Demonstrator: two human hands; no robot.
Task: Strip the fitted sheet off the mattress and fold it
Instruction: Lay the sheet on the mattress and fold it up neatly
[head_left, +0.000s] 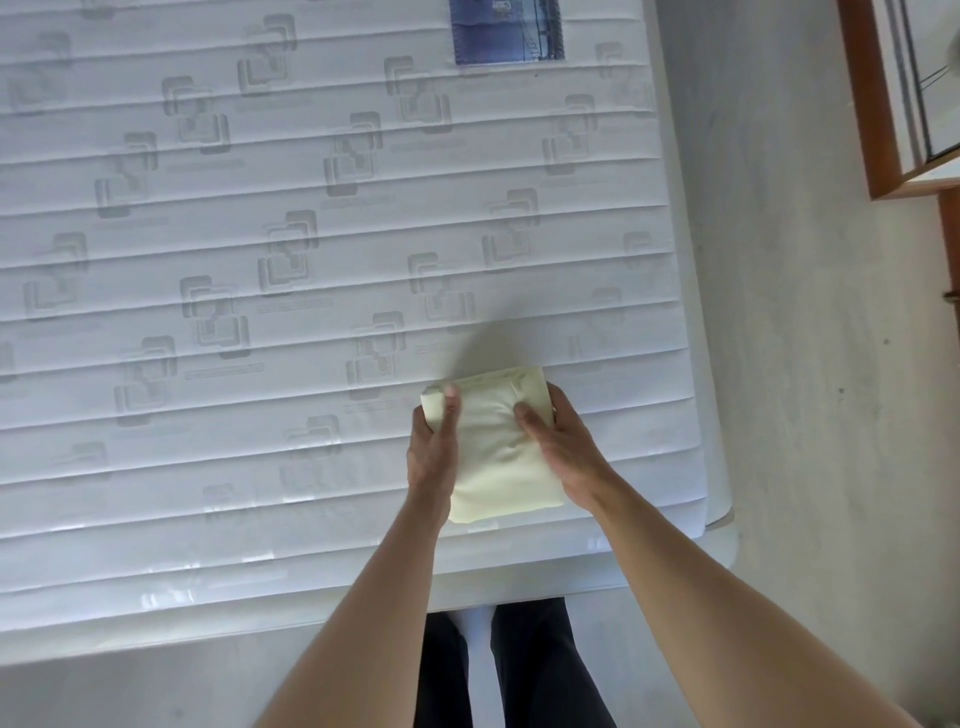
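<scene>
The pale yellow fitted sheet (493, 447) lies folded into a small thick rectangle on the bare white quilted mattress (260, 260), near its front right corner. My left hand (434, 447) grips the bundle's left edge, thumb on top and fingers tucked under the side. On the right edge my right hand (558, 447) holds it the same way, thumb lying across the top and fingers wrapped round the side. The underside of the bundle is hidden.
A blue label (506, 31) is sewn to the mattress at the far edge. Grey floor (805, 312) runs along the right of the bed. A wooden-framed piece of furniture (883, 104) stands at the top right. My legs (519, 665) are against the bed's front edge.
</scene>
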